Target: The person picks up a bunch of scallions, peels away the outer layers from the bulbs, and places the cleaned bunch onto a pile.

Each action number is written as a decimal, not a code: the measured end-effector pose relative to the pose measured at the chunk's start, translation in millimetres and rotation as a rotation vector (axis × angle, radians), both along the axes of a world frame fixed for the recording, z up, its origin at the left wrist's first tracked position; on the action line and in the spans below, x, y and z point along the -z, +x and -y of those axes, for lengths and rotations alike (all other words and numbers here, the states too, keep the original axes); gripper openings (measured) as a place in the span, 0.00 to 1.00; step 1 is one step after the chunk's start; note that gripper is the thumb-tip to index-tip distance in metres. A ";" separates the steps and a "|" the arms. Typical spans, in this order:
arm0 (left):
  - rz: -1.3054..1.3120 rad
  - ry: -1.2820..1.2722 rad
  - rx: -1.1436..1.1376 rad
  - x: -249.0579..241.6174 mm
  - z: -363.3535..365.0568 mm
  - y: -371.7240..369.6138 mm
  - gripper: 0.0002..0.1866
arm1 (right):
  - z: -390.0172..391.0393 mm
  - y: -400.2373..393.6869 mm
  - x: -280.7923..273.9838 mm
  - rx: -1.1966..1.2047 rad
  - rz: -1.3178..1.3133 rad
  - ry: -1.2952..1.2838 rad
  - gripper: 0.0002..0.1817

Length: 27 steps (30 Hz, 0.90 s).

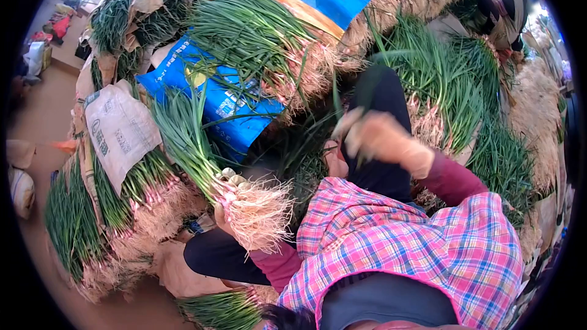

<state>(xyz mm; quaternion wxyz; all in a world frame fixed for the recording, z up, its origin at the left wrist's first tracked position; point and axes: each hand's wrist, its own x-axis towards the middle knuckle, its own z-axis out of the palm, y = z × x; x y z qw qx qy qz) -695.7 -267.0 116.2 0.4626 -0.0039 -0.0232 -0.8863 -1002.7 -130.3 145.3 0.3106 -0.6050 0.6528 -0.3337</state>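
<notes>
My left hand (225, 219) is wrapped round the root end of a bunch of green garlic (195, 137). The bunch has long green leaves, pale stems and a thick tuft of whitish roots that faces me. Much of that hand is hidden behind the roots and stems. My right hand (379, 137), in a tan glove, is raised above my dark-trousered knee and smeared by motion. Blurred green leaves show beside it, and I cannot make out whether it holds them. Loose green leaves (309, 174) lie in the dark gap between my hands.
A blue printed sack (244, 125) lies under a large heap of green garlic (244, 30). More bundles with pinkish stems (147, 201) stand at the left beneath a pale sack (121, 125). Further heaps (446, 85) lie at the right. Another person (507, 12) sits at the far right.
</notes>
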 end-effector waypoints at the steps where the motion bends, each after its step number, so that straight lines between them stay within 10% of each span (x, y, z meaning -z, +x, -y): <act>1: -0.002 -0.007 -0.014 2.7 0.9 2.5 0.30 | 12.3 22.8 11.6 -0.359 0.349 0.093 0.14; 3: 0.038 -0.003 -0.011 11.6 3.2 9.8 0.31 | 33.7 41.8 17.0 -0.661 0.410 0.501 0.14; 5: 0.180 0.021 -0.119 1.2 -3.8 0.5 0.29 | 78.9 23.4 44.5 -0.829 0.186 -0.266 0.17; 6: 0.220 0.013 -0.118 22.5 0.2 11.4 0.30 | 100.4 2.9 49.8 -0.466 0.228 0.027 0.15; 8: 0.159 -0.005 0.025 41.6 6.1 21.3 0.30 | 153.2 -20.0 59.4 0.358 -0.425 -0.301 0.12; 14: 0.328 -0.040 -0.101 19.0 -5.9 -5.1 0.28 | 263.7 -55.0 120.8 0.455 -0.945 -0.292 0.10; 17: 0.366 -0.001 -0.134 18.0 -4.1 -0.9 0.28 | 265.7 -20.2 104.0 0.415 -0.596 -0.076 0.11; 19: 0.303 0.035 -0.061 25.5 -2.3 3.3 0.32 | 238.1 15.4 125.6 0.244 -0.621 -0.343 0.06; 21: 0.308 0.040 -0.134 16.1 -4.1 -1.7 0.33 | 188.4 56.0 129.6 -0.234 -0.658 0.051 0.05; 25: 0.309 0.008 -0.110 23.9 0.4 -4.3 0.33 | 171.1 42.7 125.3 -0.270 -0.929 -0.189 0.11; 27: 0.364 0.002 -0.100 31.0 -2.5 -3.0 0.33 | 215.3 -5.4 96.9 0.475 -0.639 -0.025 0.13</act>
